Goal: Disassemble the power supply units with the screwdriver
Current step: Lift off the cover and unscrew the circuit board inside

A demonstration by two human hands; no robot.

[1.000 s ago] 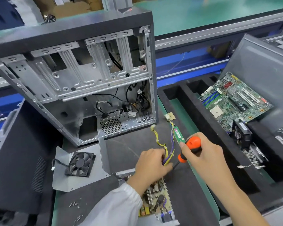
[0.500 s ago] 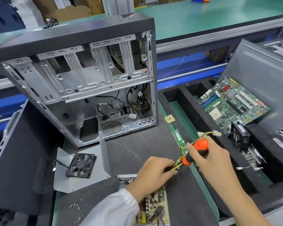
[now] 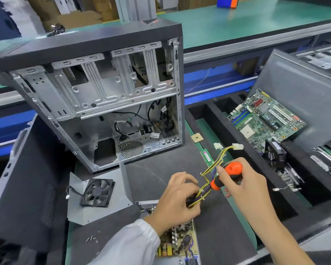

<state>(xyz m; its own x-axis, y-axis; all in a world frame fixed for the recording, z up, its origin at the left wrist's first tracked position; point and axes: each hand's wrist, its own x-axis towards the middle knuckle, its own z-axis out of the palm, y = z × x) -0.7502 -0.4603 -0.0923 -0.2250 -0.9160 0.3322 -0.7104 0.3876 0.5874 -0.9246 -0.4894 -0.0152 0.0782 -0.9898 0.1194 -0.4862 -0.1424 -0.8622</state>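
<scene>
Workbench is topped with a dark grey mat [image 3: 161, 169] over green, with a long green conveyor [image 3: 237, 22] and cardboard boxes behind. No writing I can actually read, it's all too small. Gutted metal PC case [image 3: 103, 96] stands upright on the mat, a black fan [image 3: 97, 192] on a bent steel plate just in front of it. The power supply board [image 3: 180, 240] lies bare at the near edge. Left hand [image 3: 177, 201] pinches the yellow-and-purple wire bundle [image 3: 212, 169] coming off it; right hand [image 3: 245, 186] is wrapped round the orange-and-black screwdriver [image 3: 225, 175]. Green motherboard [image 3: 266, 119] sits tilted in a black foam tray [image 3: 218, 121] to the right.
</scene>
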